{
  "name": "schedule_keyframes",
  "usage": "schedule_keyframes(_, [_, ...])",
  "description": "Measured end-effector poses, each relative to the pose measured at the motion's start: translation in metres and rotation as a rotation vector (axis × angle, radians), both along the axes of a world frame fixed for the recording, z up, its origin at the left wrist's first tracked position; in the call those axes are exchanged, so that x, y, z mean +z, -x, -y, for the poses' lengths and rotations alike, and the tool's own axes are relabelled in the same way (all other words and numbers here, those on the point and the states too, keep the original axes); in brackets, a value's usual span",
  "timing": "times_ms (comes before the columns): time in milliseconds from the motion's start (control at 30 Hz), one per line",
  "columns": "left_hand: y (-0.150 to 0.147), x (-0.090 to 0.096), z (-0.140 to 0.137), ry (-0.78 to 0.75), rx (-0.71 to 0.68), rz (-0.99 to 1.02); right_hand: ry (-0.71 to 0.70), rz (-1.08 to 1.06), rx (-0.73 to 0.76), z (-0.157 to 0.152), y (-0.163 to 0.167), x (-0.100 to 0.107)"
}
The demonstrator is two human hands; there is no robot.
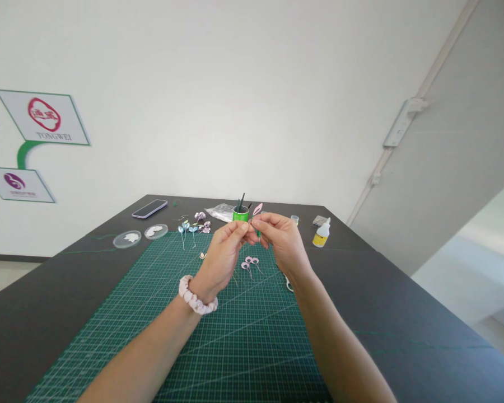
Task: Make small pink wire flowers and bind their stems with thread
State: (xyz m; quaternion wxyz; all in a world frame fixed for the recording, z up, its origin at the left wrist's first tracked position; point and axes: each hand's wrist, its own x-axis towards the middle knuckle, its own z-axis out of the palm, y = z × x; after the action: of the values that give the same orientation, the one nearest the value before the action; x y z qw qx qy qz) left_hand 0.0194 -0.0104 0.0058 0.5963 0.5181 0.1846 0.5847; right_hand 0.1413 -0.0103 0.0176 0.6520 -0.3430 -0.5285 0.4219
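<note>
My left hand [227,246], with a pale scrunchie [197,296] on its wrist, is closed in a pinch above the green cutting mat [243,336]. Its fingertips meet those of my right hand [283,238], which is closed too. Between them stands a small pink petal [257,209] with its tip up and a thin stem running down into the fingers. The lower stem is mostly hidden by my fingers. Below the hands, several pink looped petals [250,261] with wire stems lie on the mat. Partly behind my right wrist are white-handled scissors [289,284].
Blue wire petals [187,228] and purple flowers [200,216] lie at the mat's far left. Behind are a green can [241,214] with dark tools and a plastic bag [220,212]. Two clear dishes [127,239] and a phone [150,209] are left; a glue bottle [321,234] stands right.
</note>
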Motion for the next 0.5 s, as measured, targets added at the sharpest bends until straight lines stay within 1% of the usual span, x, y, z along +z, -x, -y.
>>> schedule_keyframes(500, [0.0004,0.0012,0.0012,-0.005,-0.023,0.004,0.001,0.015,0.007,0.0005,-0.0002,-0.0004])
